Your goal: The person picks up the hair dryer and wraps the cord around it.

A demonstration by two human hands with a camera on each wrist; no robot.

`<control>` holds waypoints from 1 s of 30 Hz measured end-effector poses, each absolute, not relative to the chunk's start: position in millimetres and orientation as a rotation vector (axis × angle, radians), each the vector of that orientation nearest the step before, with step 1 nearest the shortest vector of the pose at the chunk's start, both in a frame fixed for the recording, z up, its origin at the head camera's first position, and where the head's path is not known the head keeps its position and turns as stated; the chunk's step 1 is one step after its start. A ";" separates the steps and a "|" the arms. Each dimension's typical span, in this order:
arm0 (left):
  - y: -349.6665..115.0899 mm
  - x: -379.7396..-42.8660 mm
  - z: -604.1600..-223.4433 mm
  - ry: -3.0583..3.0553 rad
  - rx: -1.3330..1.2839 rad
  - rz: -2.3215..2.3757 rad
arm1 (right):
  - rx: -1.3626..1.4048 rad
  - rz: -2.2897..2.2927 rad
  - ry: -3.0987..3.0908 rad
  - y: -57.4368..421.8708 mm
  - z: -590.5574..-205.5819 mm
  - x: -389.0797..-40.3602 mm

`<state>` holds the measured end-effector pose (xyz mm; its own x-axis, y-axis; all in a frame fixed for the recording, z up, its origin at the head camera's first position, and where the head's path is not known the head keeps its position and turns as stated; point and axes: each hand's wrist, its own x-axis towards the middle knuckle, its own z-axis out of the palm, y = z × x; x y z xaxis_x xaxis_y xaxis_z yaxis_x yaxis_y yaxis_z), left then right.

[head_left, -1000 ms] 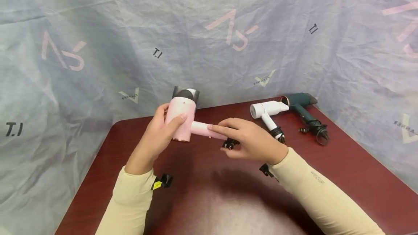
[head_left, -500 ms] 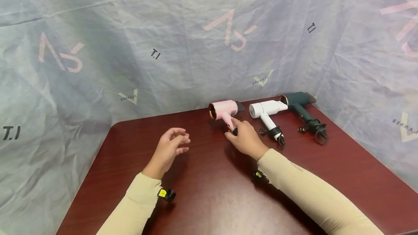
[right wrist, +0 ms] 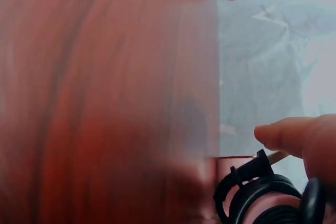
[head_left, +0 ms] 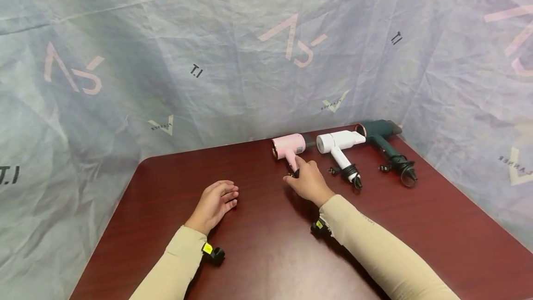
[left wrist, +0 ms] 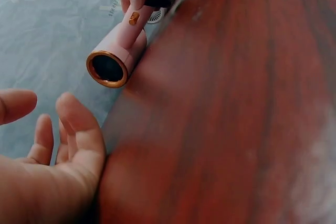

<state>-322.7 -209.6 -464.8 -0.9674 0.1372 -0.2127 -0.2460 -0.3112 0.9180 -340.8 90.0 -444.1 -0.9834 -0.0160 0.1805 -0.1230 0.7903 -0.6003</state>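
Observation:
A pink hair dryer point(head_left: 289, 146) with a copper-coloured rim and a dark nozzle lies at the back of the table, nozzle pointing right. My right hand point(head_left: 309, 182) holds it by the lower end of its handle, fingers around the black cord bundle. In the right wrist view the thumb point(right wrist: 286, 136) shows above the black plug and coiled cord point(right wrist: 257, 184). The left wrist view has the dryer's round back opening point(left wrist: 107, 69) facing it. My left hand point(head_left: 214, 203) rests by the table surface, fingers loosely curved and holding nothing.
Right of the pink dryer lie a white hair dryer point(head_left: 341, 142) and a dark green hair dryer point(head_left: 380, 129), cords wound on their handles. Behind the dark red table point(head_left: 250, 244) hangs a grey printed sheet point(head_left: 233, 59).
The pink dryer has gone from between both hands to the back of the table beside the white one. My left hand has let go of it and come lower.

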 end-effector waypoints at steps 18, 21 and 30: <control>-212.8 -322.9 -469.1 1.669 -0.053 2.349 | 0.060 1.231 -2.790 100.4 -457.7 -350.9; -212.6 -322.5 -469.6 1.668 -0.059 2.353 | 0.058 1.241 -2.803 101.1 -457.4 -351.3; -212.2 -322.9 -471.0 1.694 -0.048 2.333 | 0.060 1.278 -2.808 104.3 -461.1 -353.2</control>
<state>-322.9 -212.2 -471.0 -0.9662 0.1875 -0.1767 -0.2261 -0.2882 0.9305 -353.2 104.3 -461.1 -0.9977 -0.0125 0.0669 -0.0586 0.6566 -0.7520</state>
